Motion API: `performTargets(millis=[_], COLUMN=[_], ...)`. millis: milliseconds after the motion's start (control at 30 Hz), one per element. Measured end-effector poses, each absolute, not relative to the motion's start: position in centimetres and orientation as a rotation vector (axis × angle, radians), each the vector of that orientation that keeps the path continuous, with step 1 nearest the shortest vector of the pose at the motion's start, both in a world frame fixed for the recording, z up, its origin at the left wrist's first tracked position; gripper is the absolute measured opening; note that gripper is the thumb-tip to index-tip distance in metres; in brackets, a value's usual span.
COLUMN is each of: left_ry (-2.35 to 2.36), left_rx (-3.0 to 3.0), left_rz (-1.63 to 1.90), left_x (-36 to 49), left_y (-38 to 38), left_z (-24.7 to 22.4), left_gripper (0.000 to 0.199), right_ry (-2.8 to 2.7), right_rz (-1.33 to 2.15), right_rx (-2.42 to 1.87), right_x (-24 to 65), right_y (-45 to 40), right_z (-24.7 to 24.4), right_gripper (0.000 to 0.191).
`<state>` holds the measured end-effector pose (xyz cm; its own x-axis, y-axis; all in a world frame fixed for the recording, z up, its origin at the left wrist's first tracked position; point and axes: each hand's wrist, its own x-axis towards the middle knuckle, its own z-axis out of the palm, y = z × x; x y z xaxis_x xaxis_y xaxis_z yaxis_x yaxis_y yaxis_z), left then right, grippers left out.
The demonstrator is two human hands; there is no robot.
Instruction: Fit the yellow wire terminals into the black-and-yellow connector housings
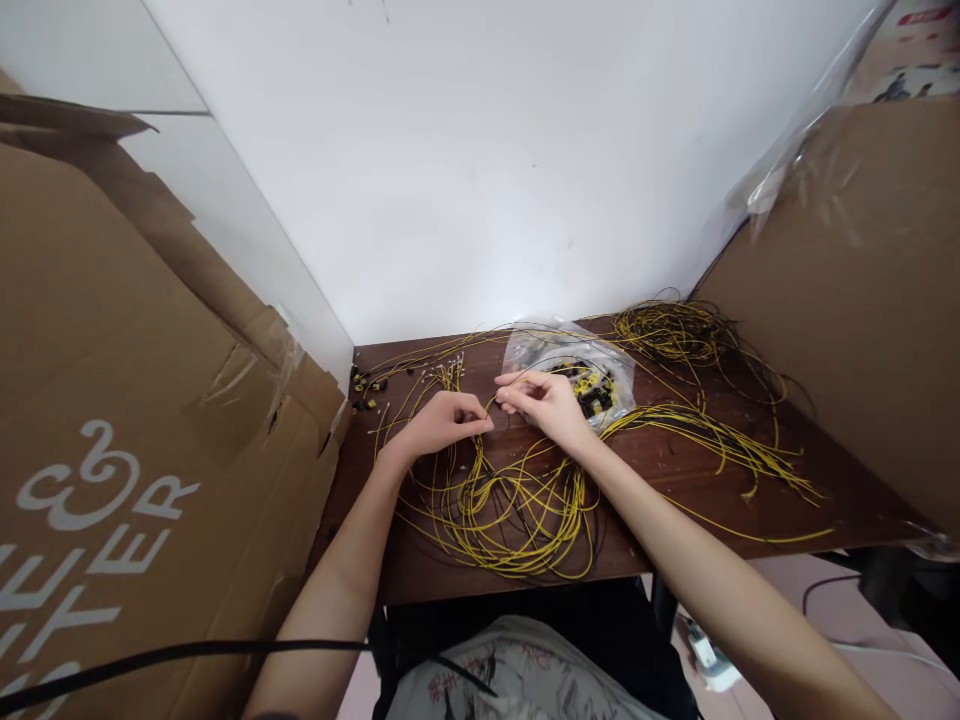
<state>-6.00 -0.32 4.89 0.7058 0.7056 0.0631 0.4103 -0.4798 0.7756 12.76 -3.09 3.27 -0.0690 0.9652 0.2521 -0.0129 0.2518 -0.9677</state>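
Note:
My left hand is closed in a pinch on a thin yellow wire above the table. Just to its right, my right hand also pinches, its fingertips close to the same wire; any small part between them is too small to make out. Below both hands lies a looped bundle of yellow and black wires. White-tipped wire ends fan out beyond my left hand. Behind my right hand sits a clear plastic bag with small yellow and black pieces in it.
A tangled heap of yellow and black wires lies at the back right, with a straighter bundle in front. Small black and yellow pieces rest at the back left. Cardboard boxes flank the brown table; a white wall stands behind.

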Motion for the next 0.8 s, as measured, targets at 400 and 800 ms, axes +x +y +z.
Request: performTargets(millis=[400, 800], left_ry=[0.966, 1.258], left_rx=[1.941, 1.359], left_rz=[0.744, 1.198], left_x=[-6.5, -7.1], left_y=[0.0, 0.7], left_z=[5.6, 5.1], left_gripper=[0.026, 0.025], right_ry=[-2.090, -2.120], right_rz=[0.598, 0.544], right_rx=[-1.277, -1.147], right_x=[11.4, 12.1], right_y=[-9.4, -10.8], right_z=[3.6, 2.6], right_gripper=[0.009, 0.013])
